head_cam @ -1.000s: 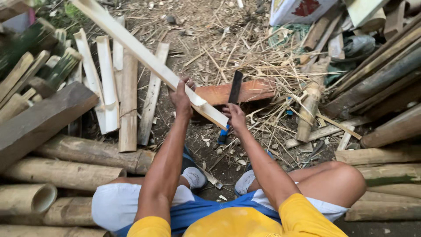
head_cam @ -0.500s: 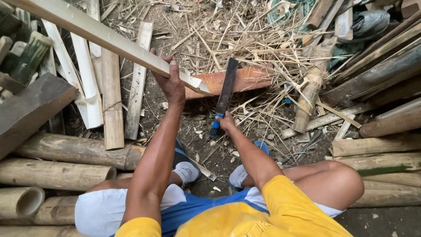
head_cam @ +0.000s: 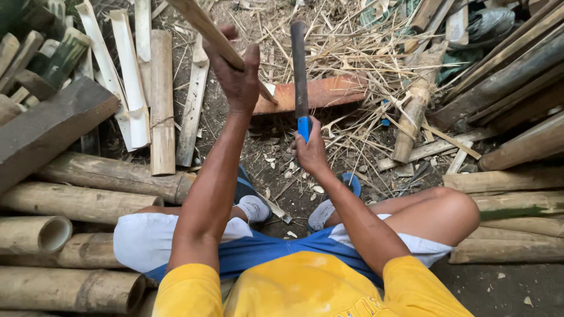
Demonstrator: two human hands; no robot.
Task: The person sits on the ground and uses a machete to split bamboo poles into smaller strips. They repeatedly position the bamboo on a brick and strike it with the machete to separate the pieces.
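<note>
Where bamboo poles (head_cam: 88, 202) lie, straw (head_cam: 352, 53) litters bare dirt ground (head_cam: 264, 147).

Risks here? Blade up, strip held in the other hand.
1. The left hand grips the pale split bamboo strip near the raised dark blade with the blue handle; a misaimed chop might hit fingers.
2. The right hand swings above bent legs and white socks; a glancing blade may reach them.

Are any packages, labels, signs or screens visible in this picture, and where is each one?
No package, sign or screen is clear.
Yellow shirt: bottom centre, a strip of dark lettering at its lower edge.
Green-and-white crumpled sheet: top centre, among straw, perhaps a wrapper; too hidden to tell.
</note>
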